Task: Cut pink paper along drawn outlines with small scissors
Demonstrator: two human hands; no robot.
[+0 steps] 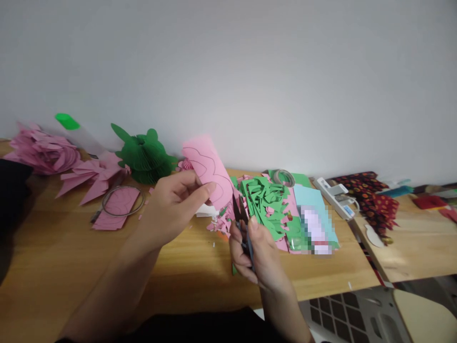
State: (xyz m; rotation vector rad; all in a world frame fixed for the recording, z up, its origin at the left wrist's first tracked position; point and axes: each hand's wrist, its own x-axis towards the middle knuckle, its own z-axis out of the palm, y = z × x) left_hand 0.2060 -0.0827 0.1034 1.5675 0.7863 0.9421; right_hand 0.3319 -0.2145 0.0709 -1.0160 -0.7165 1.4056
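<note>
Between the thumb and fingers of my left hand is a pink paper piece with curved outlines drawn on it, tilted up above the table. My right hand grips a pair of scissors by the handles. The dark blades are a little apart and point up at the lower right edge of the pink paper; whether they touch it I cannot tell. Below and behind the scissors lies a heap of green paper scraps, with small pink scraps beside it.
Leftward on the wooden table lie a metal ring over marked pink paper, a green honeycomb paper figure and folded pink paper. Rightward are a tape roll, light blue paper, a power strip and dark patterned cloth.
</note>
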